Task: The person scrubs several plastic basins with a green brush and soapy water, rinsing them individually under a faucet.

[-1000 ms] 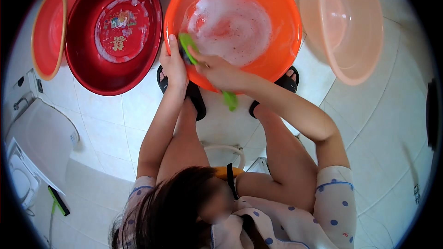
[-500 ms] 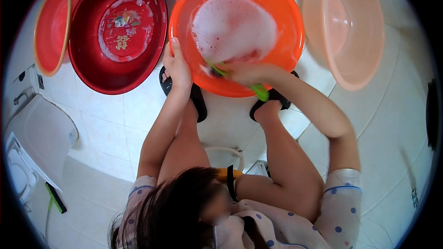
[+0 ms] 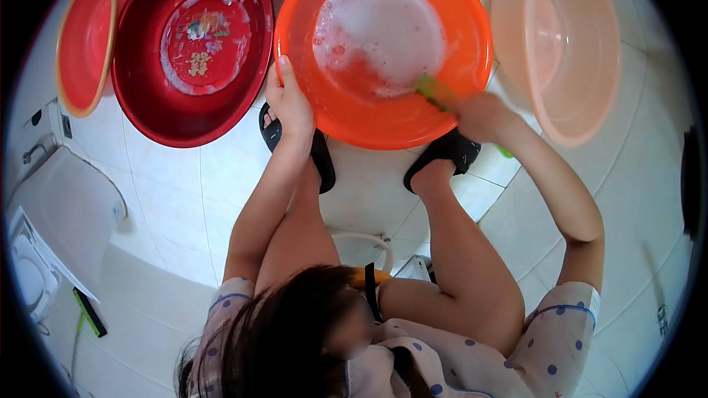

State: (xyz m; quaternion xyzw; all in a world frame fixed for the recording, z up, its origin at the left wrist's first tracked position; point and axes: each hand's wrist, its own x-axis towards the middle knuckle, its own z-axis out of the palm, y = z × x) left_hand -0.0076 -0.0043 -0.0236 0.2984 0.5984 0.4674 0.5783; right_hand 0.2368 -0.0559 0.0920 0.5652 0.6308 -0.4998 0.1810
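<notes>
In front of me a large orange basin (image 3: 472,22) is tilted toward me, with white suds (image 3: 383,22) spread over the water in it. My left hand (image 3: 293,109) grips its near left rim, the thumb lying over the edge. At the near right rim my right hand (image 3: 483,116) is closed around a bright green brush (image 3: 434,93). The brush head reaches over the basin's inner wall, beside the edge of the suds. Motion blurs this hand and the brush, so the bristles cannot be made out.
A dark red basin (image 3: 140,96) with foam streaks on its bottom stands left of the orange one. Farther left is a yellow-rimmed pink basin (image 3: 77,51); a peach basin (image 3: 582,96) stands right. My black slippers (image 3: 450,151) rest on white tiles. A green-black squeegee (image 3: 90,313) lies lower left.
My right hand has swept the brush rightward along the basin's near side to the right rim. The left hand still grips the rim, and the suds have shifted slightly.
</notes>
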